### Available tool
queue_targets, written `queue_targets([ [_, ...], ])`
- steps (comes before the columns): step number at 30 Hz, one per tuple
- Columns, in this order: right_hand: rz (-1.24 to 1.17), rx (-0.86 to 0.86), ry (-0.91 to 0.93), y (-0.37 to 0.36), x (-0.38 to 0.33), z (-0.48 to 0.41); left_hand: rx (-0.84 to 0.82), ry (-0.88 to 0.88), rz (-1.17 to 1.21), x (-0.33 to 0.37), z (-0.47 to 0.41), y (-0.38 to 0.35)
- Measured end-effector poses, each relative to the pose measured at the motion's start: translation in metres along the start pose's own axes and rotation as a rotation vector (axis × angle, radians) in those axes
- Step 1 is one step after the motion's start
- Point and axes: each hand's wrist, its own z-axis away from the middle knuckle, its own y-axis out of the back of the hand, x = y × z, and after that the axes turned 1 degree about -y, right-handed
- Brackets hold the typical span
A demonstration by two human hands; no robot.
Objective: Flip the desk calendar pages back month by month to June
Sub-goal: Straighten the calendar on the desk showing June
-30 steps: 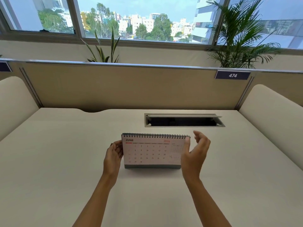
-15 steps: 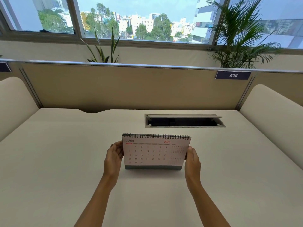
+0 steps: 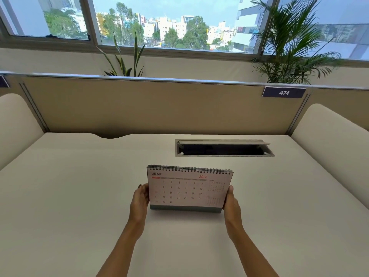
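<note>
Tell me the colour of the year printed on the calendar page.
Red, on the desk calendar, top right of the June page, in the head view.

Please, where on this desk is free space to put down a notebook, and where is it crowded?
Bare desk stretches from the left hand to the left cushioned panel, and from the right hand to the right panel. The only crowded spot is the middle: the calendar held at both sides, with the open cable slot behind it.

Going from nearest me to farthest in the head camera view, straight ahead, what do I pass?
hands → desk calendar showing June → open cable hatch in the desk → beige partition → window
</note>
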Motion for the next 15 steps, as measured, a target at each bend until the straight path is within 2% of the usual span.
queue_targets([
  [7,-0.067,-0.005,-0.070,-0.005,0.004,-0.007,0.026,0.013,-0.048,-0.002,0.000,-0.004],
  [15,-0.032,-0.065,-0.001,-0.037,-0.017,-0.026,0.089,-0.050,-0.024,0.015,-0.023,0.011],
])
